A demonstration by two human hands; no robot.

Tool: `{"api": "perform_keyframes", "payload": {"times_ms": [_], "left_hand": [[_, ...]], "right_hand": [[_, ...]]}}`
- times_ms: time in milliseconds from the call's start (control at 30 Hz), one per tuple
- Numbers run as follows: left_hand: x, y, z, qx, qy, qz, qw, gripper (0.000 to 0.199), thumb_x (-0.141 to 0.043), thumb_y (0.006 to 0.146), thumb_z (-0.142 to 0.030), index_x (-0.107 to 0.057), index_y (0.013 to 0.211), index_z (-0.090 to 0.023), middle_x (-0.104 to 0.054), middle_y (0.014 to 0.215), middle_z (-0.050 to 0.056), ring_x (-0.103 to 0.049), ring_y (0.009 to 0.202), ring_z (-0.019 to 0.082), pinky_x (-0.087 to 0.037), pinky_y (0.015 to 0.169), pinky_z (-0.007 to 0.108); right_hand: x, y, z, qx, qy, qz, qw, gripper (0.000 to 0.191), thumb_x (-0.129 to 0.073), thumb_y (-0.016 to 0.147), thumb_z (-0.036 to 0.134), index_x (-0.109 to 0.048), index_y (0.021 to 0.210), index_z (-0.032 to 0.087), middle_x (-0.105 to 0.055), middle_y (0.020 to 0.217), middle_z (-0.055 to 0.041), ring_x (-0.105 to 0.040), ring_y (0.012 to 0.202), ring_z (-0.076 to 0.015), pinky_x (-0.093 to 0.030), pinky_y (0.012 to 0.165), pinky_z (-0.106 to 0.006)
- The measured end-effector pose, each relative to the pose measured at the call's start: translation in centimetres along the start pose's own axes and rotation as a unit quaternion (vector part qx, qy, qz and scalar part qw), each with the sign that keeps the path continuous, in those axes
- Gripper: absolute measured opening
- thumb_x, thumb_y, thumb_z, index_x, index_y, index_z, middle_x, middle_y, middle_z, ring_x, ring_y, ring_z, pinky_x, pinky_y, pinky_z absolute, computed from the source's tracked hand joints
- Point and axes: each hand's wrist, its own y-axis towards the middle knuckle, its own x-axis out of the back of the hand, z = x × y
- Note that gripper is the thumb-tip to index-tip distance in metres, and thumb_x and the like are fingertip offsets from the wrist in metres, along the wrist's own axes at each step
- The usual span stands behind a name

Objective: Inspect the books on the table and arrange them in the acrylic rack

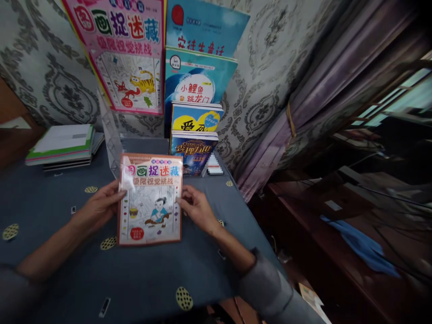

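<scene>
A picture book (150, 202) with an orange-brown border is held upright between my two hands, its illustrated cover facing me. My left hand (104, 200) grips its left edge, thumb on the cover. On the opposite edge my right hand (195, 207) pinches it, thumb in front and fingers partly hidden behind. Just beyond stands a clear tiered book rack (113, 139). A pink picture book (131, 58) rises in its left column. In the right column stand several books in steps, among them a dark blue book (192, 153) at the front and a teal book (202, 76) farther back.
A stack of books (60, 144) lies at the left back of the table (84, 265), whose cloth is blue-grey. Patterned wallpaper (280, 40) and a tied purple curtain (303, 81) stand behind. At right, a dark red cabinet (324, 252) bears a blue cloth (361, 243) and cables.
</scene>
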Motion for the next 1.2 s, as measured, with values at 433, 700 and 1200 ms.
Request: {"api": "perform_keyframes", "payload": {"times_ms": [433,700,1200], "left_hand": [[4.8,-0.3,1.6,-0.242,0.450,0.252,0.821,0.034,-0.067,0.091,-0.049,-0.075,0.120,-0.033,-0.077,0.122,0.008,-0.067,0.123,0.031,-0.035,0.119,0.057],[6.2,-0.8,5.4,-0.285,0.474,0.241,0.798,0.032,-0.064,0.094,-0.037,-0.072,0.125,-0.032,-0.074,0.128,0.007,-0.065,0.126,0.026,-0.031,0.122,0.053],[6.2,-1.3,5.7,-0.332,0.502,0.209,0.770,0.041,-0.066,0.090,-0.032,-0.069,0.131,-0.036,-0.077,0.123,0.003,-0.071,0.114,0.027,-0.043,0.116,0.049]], "right_hand": [[-0.1,-1.7,-1.5,0.239,-0.283,0.097,0.924,0.025,-0.046,0.093,0.009,-0.066,0.104,0.021,-0.068,0.111,-0.0115,-0.062,0.116,-0.0238,-0.054,0.100,-0.041],[0.5,-1.9,0.1,0.186,-0.382,0.219,0.878,0.031,-0.054,0.091,0.008,-0.070,0.115,0.018,-0.072,0.119,-0.0111,-0.063,0.123,-0.0232,-0.038,0.120,-0.048],[-9.4,5.8,0.1,0.111,-0.388,0.223,0.887,0.059,-0.042,0.108,0.046,-0.043,0.151,0.006,-0.042,0.160,-0.0190,-0.033,0.153,-0.0264,-0.032,0.125,-0.043]]}}
